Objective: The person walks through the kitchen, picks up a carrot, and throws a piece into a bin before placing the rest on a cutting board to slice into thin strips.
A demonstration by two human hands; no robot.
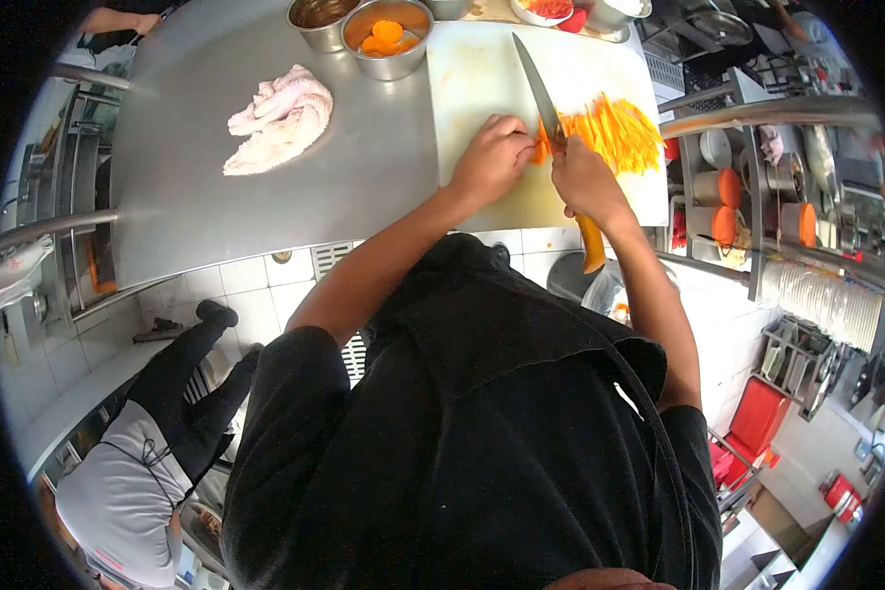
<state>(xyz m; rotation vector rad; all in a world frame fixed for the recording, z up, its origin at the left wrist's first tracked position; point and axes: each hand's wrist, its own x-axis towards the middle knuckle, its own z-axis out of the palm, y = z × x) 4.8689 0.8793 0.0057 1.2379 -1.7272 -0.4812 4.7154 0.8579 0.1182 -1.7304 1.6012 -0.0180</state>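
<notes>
My right hand is wrapped round a kitchen knife with a yellow handle, whose blade points away from me over the white cutting board. Just left of the blade, my left hand has its fingers curled down on carrot slices, which are mostly hidden by the fingers and the knife. Right of the knife lies a spread pile of thin orange carrot strips.
A crumpled whitish cloth lies on the steel table. Metal bowls stand at the far edge, one holding round carrot slices. A steel rail runs at the right. Another person stands at the lower left.
</notes>
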